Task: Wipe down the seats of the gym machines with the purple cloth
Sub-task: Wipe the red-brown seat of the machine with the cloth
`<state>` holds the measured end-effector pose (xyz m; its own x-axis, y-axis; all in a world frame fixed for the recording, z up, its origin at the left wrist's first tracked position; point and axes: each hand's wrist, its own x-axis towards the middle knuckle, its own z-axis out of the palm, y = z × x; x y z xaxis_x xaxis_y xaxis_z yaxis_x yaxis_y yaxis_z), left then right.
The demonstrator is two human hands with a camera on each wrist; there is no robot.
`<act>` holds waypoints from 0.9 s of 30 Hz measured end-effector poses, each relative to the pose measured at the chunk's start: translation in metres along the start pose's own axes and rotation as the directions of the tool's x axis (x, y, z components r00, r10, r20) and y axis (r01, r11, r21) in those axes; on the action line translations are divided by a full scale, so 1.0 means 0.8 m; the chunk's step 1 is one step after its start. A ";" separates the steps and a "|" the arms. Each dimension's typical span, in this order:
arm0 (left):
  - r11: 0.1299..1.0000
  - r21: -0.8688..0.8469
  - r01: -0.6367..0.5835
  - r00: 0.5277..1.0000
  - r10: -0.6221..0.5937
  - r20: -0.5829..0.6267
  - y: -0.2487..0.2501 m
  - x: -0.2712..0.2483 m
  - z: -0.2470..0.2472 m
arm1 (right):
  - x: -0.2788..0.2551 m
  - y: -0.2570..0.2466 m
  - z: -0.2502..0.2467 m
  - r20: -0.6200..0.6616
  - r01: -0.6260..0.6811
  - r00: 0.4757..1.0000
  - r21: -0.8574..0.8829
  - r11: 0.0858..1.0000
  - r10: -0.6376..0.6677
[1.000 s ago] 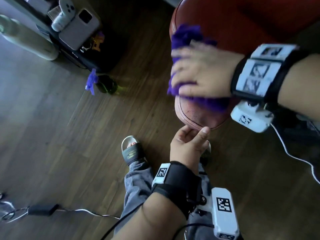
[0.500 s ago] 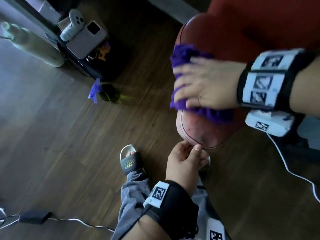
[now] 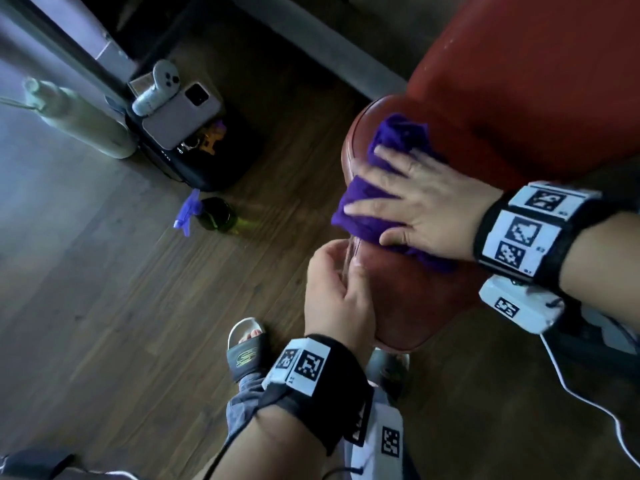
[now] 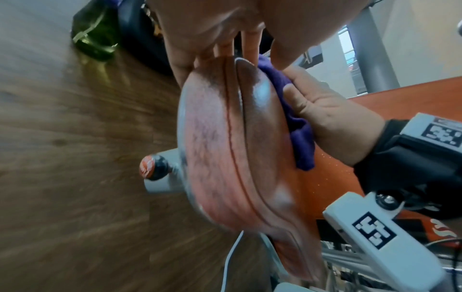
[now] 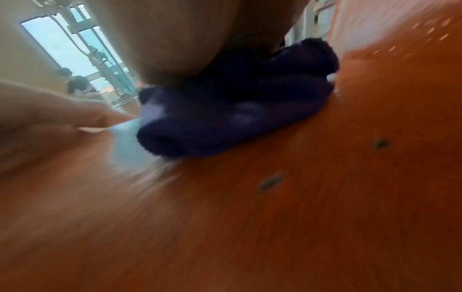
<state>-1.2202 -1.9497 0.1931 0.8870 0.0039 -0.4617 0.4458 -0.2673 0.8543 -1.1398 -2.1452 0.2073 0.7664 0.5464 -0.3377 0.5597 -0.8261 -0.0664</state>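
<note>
A right hand (image 3: 427, 207), fingers spread flat, presses a bunched purple cloth (image 3: 377, 199) onto a padded red vinyl gym-machine seat (image 3: 419, 299) at centre right of the head view. Just below it, a left hand (image 3: 332, 292) curls its fingers round the seat's left front edge, gripping it. At centre left on the dark wood-plank floor (image 3: 104, 289) stands a green spray bottle with a purple trigger (image 3: 211, 216). Upper left, a grey phone (image 3: 181, 116) lies on a black case. The right wrist view is blurred.
</note>
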 end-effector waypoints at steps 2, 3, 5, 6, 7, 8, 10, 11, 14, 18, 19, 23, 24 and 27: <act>0.998 0.060 -0.011 1.000 0.013 -0.019 0.002 0.015 0.005 | 0.002 0.021 -0.005 -0.051 -0.230 0.971 0.044 0.972 0.232; 0.997 0.082 -0.007 1.000 0.007 -0.010 0.004 0.019 0.008 | 0.002 0.022 -0.003 -0.048 -0.317 0.946 0.085 0.945 0.322; 0.992 0.123 -0.005 1.000 0.004 0.004 0.008 0.022 0.016 | -0.001 0.010 0.008 -0.049 -0.342 0.937 0.066 0.937 0.346; 0.989 0.149 -0.003 1.000 0.003 0.003 0.011 0.021 0.020 | -0.004 0.001 0.015 -0.048 -0.317 0.947 0.030 0.948 0.319; 0.985 0.173 0.006 1.000 -0.006 0.001 0.012 0.019 0.023 | -0.007 -0.007 0.019 -0.038 -0.294 0.955 0.027 0.956 0.294; 0.982 0.188 0.018 1.000 -0.017 -0.005 0.014 0.017 0.025 | -0.010 -0.010 0.022 -0.020 -0.276 0.961 0.049 0.960 0.277; 0.978 0.205 0.030 0.999 -0.027 -0.021 0.015 0.015 0.026 | -0.009 -0.003 0.018 0.022 -0.236 0.972 0.090 0.967 0.235; 0.977 0.212 0.030 0.999 -0.025 -0.027 0.015 0.016 0.026 | -0.003 0.003 0.012 0.040 -0.223 0.975 0.100 0.970 0.220; 0.973 0.228 0.043 0.999 -0.037 -0.029 0.017 0.016 0.025 | 0.028 0.029 -0.001 0.076 -0.283 0.958 0.125 0.951 0.275; 0.974 0.220 0.054 0.999 -0.052 -0.013 0.019 0.016 0.024 | 0.094 0.068 -0.018 0.151 -0.442 0.896 0.215 0.871 0.418; 0.975 0.217 0.052 0.999 -0.051 -0.010 0.018 0.015 0.023 | 0.108 0.074 -0.022 0.164 -0.466 0.884 0.242 0.851 0.438; 0.972 0.227 0.056 0.998 -0.054 -0.012 0.015 0.015 0.024 | 0.113 0.064 -0.027 0.111 -0.480 0.877 0.246 0.842 0.467; 0.971 0.231 0.057 0.998 -0.054 -0.019 0.014 0.014 0.023 | 0.100 0.051 -0.026 0.050 -0.430 0.902 0.222 0.875 0.430; 0.969 0.240 0.056 0.998 -0.055 -0.012 0.011 0.015 0.023 | 0.057 0.019 -0.008 -0.025 -0.220 0.974 0.127 0.967 0.225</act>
<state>-1.2076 -1.9699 0.1906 0.8627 0.0300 -0.5048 0.4529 -0.4899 0.7449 -1.0946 -2.1321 0.1972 0.8804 0.3496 -0.3205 0.3322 -0.9368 -0.1094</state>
